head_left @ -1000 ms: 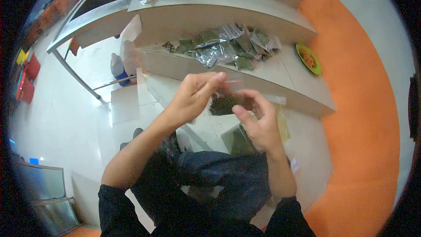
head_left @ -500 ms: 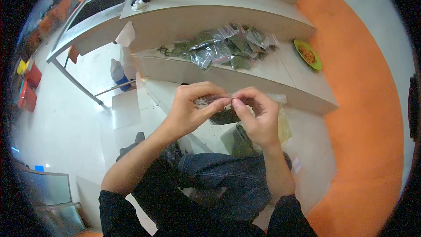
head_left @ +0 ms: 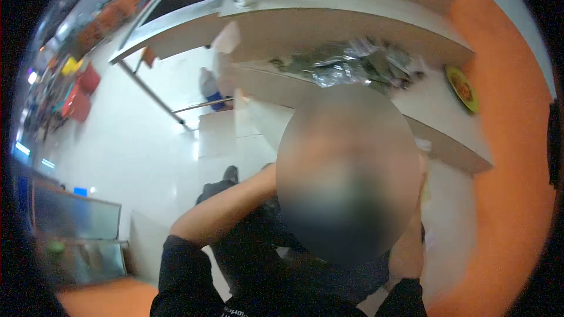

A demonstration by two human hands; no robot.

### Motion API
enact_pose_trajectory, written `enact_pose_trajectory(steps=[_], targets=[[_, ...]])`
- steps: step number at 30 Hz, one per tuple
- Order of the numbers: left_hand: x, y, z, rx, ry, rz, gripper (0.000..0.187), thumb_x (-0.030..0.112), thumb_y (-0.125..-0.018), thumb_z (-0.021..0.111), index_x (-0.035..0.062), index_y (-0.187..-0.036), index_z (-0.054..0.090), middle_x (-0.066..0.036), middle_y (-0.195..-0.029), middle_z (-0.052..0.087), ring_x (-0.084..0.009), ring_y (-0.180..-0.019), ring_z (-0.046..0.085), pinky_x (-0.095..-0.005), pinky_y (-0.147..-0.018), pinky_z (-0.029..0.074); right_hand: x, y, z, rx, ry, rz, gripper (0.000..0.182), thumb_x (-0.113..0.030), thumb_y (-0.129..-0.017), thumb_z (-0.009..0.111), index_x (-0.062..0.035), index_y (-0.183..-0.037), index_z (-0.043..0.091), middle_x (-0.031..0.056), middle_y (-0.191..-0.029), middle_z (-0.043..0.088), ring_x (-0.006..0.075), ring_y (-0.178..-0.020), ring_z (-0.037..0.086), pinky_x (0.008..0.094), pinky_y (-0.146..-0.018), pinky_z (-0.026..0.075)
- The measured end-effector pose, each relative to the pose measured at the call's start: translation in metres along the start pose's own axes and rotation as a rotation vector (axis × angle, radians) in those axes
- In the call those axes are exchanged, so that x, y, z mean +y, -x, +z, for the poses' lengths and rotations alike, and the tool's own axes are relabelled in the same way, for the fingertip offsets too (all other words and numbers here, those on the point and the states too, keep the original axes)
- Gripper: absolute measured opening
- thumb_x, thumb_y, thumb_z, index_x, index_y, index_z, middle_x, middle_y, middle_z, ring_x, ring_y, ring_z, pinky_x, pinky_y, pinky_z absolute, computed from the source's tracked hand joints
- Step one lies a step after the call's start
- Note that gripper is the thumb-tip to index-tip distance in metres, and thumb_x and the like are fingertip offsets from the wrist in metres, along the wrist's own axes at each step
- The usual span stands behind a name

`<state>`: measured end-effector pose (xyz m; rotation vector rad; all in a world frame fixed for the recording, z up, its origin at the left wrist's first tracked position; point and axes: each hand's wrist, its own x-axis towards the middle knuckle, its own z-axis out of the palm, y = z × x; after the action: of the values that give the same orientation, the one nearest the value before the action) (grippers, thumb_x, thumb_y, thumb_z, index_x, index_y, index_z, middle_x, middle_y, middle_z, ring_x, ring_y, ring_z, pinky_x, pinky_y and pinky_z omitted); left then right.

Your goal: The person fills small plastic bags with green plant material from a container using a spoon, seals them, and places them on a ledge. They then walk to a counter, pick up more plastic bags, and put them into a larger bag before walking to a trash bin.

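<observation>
A large round blur covers the place where both of my hands are, so their fingers and anything they hold cannot be made out. My left forearm (head_left: 226, 204) enters the blur from the lower left, and my right forearm (head_left: 406, 251) from the lower right. Beyond the blur, clear plastic bags with dark green contents (head_left: 343, 69) lie in a pile on the step (head_left: 432, 103). My legs in dark trousers (head_left: 247, 252) are below.
A green plate with orange food (head_left: 462, 89) stands right of the bags. On the left are a metal-legged table (head_left: 150, 95), a bottle with a blue lower part (head_left: 210, 88) and red containers (head_left: 76, 104). Glass panels (head_left: 76, 211) stand at lower left.
The view has turned, so the step, bags and plate sit farther right. Both hands, earlier pinching something thin and clear together above my lap, are now hidden by the blur.
</observation>
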<state>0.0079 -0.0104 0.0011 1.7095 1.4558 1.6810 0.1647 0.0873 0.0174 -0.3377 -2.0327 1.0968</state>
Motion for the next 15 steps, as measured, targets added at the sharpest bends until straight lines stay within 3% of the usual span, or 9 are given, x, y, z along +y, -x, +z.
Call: enact_pose_trajectory(steps=[8,15], targets=[[-0.01,0.0027,-0.0005,0.028,0.1,0.132,0.013,0.01,-0.075,0.068,-0.0009,-0.082,0.065,-0.012,-0.078,0.064,-0.0204,-0.072,0.063,-0.0304,-0.066,0.049,-0.0058,0.0033,-0.0001,-0.059,-0.009,0.059,0.009,0.006,-0.077,0.058,0.0005,-0.084,0.056,0.008,-0.087,0.059,0.0154,-0.083,0.056,0.0263,-0.077,0.044],[-0.0073,0.0048,0.0013,0.008,0.13,0.128,0.013,0.01,-0.075,0.067,-0.0008,-0.083,0.064,-0.013,-0.075,0.063,-0.0225,-0.068,0.063,-0.0318,-0.063,0.049,-0.0066,0.0081,-0.0014,-0.065,0.103,0.073,0.008,0.005,-0.077,0.06,0.0007,-0.083,0.056,0.0081,-0.084,0.058,0.0154,-0.079,0.054,0.0266,-0.073,0.043]])
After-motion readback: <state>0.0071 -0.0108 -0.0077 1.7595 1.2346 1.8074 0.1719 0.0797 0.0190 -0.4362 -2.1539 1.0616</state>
